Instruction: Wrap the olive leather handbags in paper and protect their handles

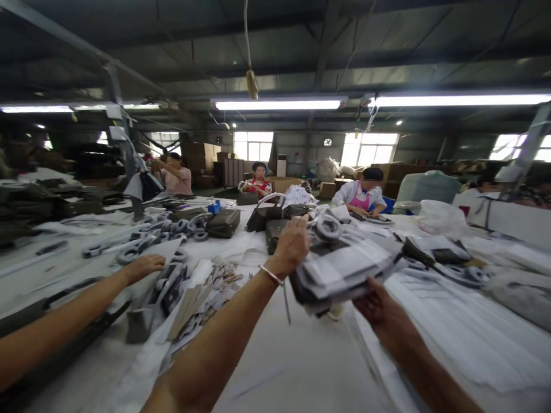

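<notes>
A dark handbag (307, 297) is held tilted above the table, its upper face covered by white paper (348, 267). Grey-wrapped handles (328, 227) lie over its far end. My left hand (293, 244), with a bangle on the wrist, is closed at the bag's far left corner; its fingertips are partly hidden. The near right edge of the bag is pinched by my right hand (374, 304), thumb on top. Motion blurs the bag slightly.
A co-worker's hand (144, 267) reaches in from the left over wrapped handles (172, 281). Dark bags (224, 223) stand farther back. Loose small pieces (221, 278) lie left of centre, white sheets (465, 332) at right. Several people sit across the table (297, 367).
</notes>
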Demonstrator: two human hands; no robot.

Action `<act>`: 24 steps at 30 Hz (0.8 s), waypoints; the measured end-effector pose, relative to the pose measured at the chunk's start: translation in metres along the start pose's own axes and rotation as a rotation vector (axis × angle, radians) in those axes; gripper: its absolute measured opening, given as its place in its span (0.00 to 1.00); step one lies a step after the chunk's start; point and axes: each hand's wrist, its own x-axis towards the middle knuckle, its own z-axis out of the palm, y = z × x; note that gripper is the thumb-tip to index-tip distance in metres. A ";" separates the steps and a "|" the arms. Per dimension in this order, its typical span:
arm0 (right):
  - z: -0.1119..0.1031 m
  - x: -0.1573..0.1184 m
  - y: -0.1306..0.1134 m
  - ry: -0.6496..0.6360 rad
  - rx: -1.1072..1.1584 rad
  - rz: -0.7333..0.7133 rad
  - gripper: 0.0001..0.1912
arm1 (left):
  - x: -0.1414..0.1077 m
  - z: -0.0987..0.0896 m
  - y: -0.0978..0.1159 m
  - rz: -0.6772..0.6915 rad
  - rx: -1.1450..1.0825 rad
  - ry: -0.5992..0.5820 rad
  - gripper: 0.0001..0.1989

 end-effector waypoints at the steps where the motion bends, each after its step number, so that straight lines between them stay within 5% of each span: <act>1: 0.004 0.020 -0.017 0.008 0.040 -0.039 0.18 | 0.013 0.006 0.008 0.047 -0.012 0.023 0.26; 3: 0.003 0.051 -0.029 0.050 -0.062 -0.113 0.19 | 0.008 0.020 0.020 0.152 -0.078 0.028 0.23; 6: -0.020 0.067 0.009 0.074 -0.365 -0.019 0.19 | -0.061 0.050 0.014 0.179 -0.169 -0.119 0.16; 9: -0.047 0.059 0.074 -0.040 -0.498 0.154 0.20 | -0.159 0.082 -0.021 -0.035 -0.209 -0.275 0.16; 12: -0.047 0.054 0.114 -0.079 -0.525 0.165 0.19 | -0.232 0.106 -0.060 -0.305 -0.233 -0.360 0.17; 15: -0.015 0.062 0.118 -0.198 -0.561 0.185 0.19 | -0.260 0.121 -0.086 -0.364 -0.237 -0.414 0.16; 19: 0.054 0.086 0.113 -0.306 -0.429 0.310 0.21 | -0.262 0.151 -0.106 -0.328 -0.190 -0.484 0.15; 24: 0.147 0.139 0.145 -0.202 -0.075 0.515 0.31 | -0.266 0.181 -0.118 -0.265 -0.228 -0.422 0.03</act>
